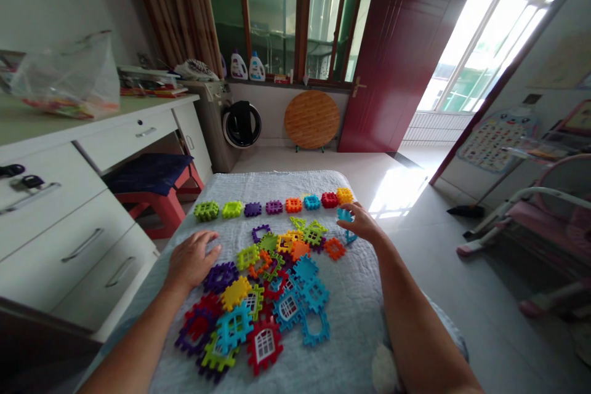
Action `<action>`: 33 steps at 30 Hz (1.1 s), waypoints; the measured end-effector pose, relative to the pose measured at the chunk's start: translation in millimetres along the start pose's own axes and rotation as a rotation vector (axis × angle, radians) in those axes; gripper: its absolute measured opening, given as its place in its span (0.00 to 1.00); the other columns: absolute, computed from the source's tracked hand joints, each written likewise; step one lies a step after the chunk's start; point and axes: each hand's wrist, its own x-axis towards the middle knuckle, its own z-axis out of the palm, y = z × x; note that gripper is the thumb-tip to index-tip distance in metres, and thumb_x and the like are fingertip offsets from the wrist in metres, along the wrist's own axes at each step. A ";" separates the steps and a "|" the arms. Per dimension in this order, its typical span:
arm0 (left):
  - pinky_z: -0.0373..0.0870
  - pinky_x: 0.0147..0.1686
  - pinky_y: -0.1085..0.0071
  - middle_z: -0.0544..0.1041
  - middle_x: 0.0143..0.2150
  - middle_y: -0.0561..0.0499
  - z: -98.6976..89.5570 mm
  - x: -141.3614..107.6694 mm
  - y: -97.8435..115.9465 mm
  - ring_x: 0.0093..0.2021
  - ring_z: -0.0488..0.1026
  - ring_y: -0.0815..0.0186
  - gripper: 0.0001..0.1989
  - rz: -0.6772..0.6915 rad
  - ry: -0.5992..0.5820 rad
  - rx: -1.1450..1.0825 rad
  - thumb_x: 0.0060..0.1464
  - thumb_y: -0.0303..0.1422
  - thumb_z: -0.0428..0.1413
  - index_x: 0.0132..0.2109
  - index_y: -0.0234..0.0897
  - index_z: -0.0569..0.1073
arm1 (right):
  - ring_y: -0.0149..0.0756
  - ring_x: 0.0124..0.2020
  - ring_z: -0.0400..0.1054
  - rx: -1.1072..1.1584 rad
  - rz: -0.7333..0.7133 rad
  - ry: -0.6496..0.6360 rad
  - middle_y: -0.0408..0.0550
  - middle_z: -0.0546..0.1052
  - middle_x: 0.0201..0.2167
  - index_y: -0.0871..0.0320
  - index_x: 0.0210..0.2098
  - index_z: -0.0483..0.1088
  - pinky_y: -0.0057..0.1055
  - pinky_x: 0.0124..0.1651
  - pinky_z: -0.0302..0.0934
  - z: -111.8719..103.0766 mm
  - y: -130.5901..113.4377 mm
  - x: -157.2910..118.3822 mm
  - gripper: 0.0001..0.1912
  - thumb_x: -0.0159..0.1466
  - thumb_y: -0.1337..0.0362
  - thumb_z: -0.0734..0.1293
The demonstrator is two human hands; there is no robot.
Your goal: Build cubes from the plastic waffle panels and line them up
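Observation:
Colourful plastic interlocking building tiles (pixel 281 295) with notched edges lie in a loose heap on a pale blue cloth (pixel 351 308). Behind them runs a row of small block stacks, from a green stack (pixel 206 210) at the left to a yellow one (pixel 344 195) at the right. My right hand (pixel 362 223) has its fingers closed on a light blue tile (pixel 343 215) at the row's right end; another blue tile (pixel 351 236) lies just below. My left hand (pixel 194 258) is open, resting on the cloth beside a purple tile (pixel 220 277), with nothing in it.
At the left stand a white desk (pixel 115 135) and a red stool (pixel 157 191) with a dark top. A washing machine (pixel 219 126), a round wooden tabletop (pixel 311 119) and a red door (pixel 401 55) are at the back. A pink chair (pixel 545 209) is on the right.

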 end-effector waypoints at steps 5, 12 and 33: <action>0.66 0.51 0.61 0.76 0.48 0.45 0.3 0.3 -0.3 0.50 0.73 0.56 0.17 0.000 0.007 0.004 0.55 0.40 0.46 0.46 0.38 0.72 | 0.36 0.38 0.67 0.103 -0.038 -0.076 0.49 0.70 0.41 0.56 0.45 0.72 0.34 0.43 0.65 -22.3 6.3 -4.4 0.24 0.48 0.60 0.73; 0.66 0.51 0.61 0.76 0.49 0.45 0.7 1.3 -2.3 0.50 0.72 0.55 0.17 0.002 -0.016 0.005 0.55 0.41 0.46 0.46 0.38 0.72 | 0.34 0.33 0.66 0.057 0.048 0.106 0.48 0.72 0.37 0.57 0.42 0.71 0.34 0.40 0.65 -32.3 -0.7 -5.1 0.22 0.51 0.55 0.72; 0.66 0.51 0.63 0.76 0.48 0.46 -2.3 0.3 1.7 0.50 0.72 0.57 0.17 -0.009 -0.009 0.001 0.54 0.40 0.47 0.45 0.38 0.73 | 0.35 0.33 0.66 -0.275 0.010 -0.487 0.44 0.73 0.34 0.56 0.35 0.72 0.28 0.35 0.59 -30.5 -16.9 -17.5 0.18 0.44 0.68 0.74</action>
